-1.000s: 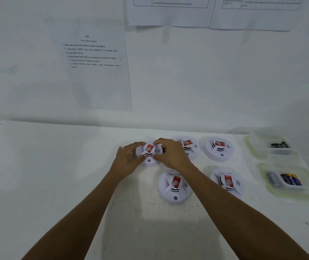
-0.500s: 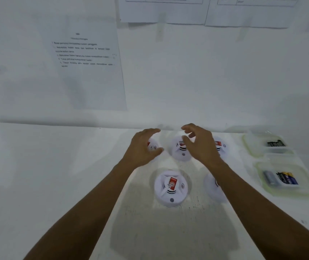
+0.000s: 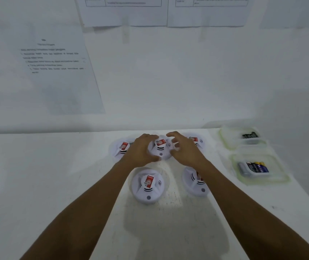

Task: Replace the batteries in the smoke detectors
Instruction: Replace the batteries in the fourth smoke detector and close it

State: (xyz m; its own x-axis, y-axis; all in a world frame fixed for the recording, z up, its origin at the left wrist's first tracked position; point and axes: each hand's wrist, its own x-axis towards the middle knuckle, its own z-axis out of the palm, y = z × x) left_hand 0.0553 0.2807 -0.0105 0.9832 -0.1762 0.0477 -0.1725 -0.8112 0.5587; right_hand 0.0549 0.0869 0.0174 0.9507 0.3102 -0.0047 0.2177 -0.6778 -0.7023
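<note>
**Five detectors close together, and only one sure grip**

I am looking at the middle detector (image 3: 160, 147) in the back row on the white table (image 3: 56, 184). The left hand (image 3: 142, 150) curls round its left side, with fingers over the far edge and the thumb at the near edge. The right hand (image 3: 186, 150) is just beside its right side. Its fingers are spread and bent, and it holds nothing. The picture is blurry there, so I cannot tell if it touches the detector.

Here is what I think could go wrong.

- If the detector is lifted by the left hand alone, it could tip and drop. It is round and smooth.
- The back-left detector (image 3: 121, 147) and the back-right detector (image 3: 195, 140) sit very near. A wrist or knuckle could bump them and push them about.
- The right arm lies over the front-right detector (image 3: 196, 184), and the front detector (image 3: 148, 184) sits between the two arms. Pulling back low could knock either one.
- All five look the same. I could lose track of which ones are done.
- Batteries (image 3: 256, 167) lie in the near tray (image 3: 241, 179), and dark ones in the far tray (image 3: 225, 145). I cannot tell which are new, so they could get mixed up.
</note>
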